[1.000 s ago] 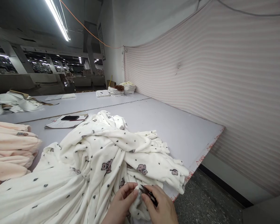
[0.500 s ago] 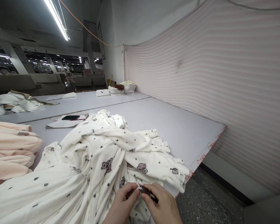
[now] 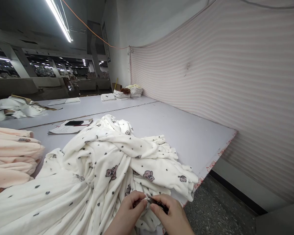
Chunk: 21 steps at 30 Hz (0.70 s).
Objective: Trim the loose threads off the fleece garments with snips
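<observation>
At the near edge of a grey table (image 3: pixel 186 130), a person's left hand (image 3: pixel 128 212) pinches a fold of a white printed fleece garment (image 3: pixel 100 169). The right hand (image 3: pixel 170 217) is closed around small dark clippers (image 3: pixel 157 204), tips against the fold. With blades this close, a slip could nick fabric or fingertip. Peach garments (image 3: pixel 12 156) lie stacked at left.
</observation>
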### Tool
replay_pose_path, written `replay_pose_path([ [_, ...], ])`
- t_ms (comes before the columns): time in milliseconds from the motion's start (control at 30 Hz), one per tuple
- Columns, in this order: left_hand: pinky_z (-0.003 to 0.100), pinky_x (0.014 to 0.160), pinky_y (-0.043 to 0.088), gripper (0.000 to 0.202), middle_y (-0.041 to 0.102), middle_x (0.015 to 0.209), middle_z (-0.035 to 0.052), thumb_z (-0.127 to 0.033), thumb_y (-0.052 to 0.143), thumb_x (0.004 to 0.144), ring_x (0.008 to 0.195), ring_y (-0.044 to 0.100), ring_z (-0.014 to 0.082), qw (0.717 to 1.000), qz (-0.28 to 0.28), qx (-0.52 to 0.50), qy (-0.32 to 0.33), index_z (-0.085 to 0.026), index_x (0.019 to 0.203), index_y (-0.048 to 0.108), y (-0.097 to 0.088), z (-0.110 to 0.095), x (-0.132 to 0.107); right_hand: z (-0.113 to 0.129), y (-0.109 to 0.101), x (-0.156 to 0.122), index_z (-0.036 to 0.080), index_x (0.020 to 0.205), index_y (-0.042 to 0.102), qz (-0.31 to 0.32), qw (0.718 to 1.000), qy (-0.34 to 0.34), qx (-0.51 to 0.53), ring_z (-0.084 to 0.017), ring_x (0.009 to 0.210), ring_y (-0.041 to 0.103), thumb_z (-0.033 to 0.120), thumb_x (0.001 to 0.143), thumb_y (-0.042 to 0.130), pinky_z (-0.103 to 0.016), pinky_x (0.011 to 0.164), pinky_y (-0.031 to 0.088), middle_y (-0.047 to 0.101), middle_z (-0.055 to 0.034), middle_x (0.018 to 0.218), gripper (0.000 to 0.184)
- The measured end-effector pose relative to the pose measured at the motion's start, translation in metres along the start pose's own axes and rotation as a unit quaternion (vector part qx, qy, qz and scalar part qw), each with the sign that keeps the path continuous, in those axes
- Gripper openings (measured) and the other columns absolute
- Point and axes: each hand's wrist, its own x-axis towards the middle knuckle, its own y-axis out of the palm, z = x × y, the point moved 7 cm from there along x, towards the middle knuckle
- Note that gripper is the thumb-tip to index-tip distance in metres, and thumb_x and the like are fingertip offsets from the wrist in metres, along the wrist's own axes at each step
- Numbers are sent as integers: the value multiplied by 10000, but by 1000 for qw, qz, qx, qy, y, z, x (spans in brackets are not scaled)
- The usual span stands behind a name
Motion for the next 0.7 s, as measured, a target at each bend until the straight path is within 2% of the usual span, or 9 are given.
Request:
replay_pose_path([
  [133,323,768,416,256,618,818,52,-395,589,775,834,555,236,1000,6,24,-2,-161,826,679,1,-7,-2,5,-4,-1,273,774,744,21,999,12,-35,-236,745,673,373,820,573,-288,626,472,744,-12,768,203],
  [267,332,800,417,264,654,881,71,-381,593,775,888,575,255,1000,11,16,-23,-156,881,683,1,-8,-1,7,-9,-2,284,815,736,12,999,17,-27,-241,763,673,370,777,617,-285,642,470,741,-4,793,152],
  [333,321,778,419,252,652,855,60,-382,599,769,867,573,247,1000,10,10,-21,-158,853,679,2,-6,0,11,-10,-4,291,851,727,-2,998,-5,-60,-244,789,671,352,770,623,-289,665,464,738,-6,826,145],
  [467,306,756,413,238,631,834,46,-374,587,783,831,557,225,1000,12,15,-15,-162,842,679,4,-2,0,16,-9,-5,295,811,703,-13,990,-27,-141,-231,751,667,340,829,553,-271,624,441,725,-4,792,158],
  [533,308,759,407,228,628,845,49,-358,576,792,835,556,225,1000,17,23,-13,-163,844,681,5,-3,-1,16,-9,-5,298,809,701,-10,987,-27,-157,-231,747,668,337,821,568,-269,618,439,722,2,781,139],
  [700,285,689,383,213,561,725,12,-348,586,777,742,505,192,999,18,40,-10,-153,749,668,6,-12,1,15,-11,-3,307,823,713,11,985,-29,-168,-239,766,669,338,833,568,-283,650,450,727,2,795,149],
])
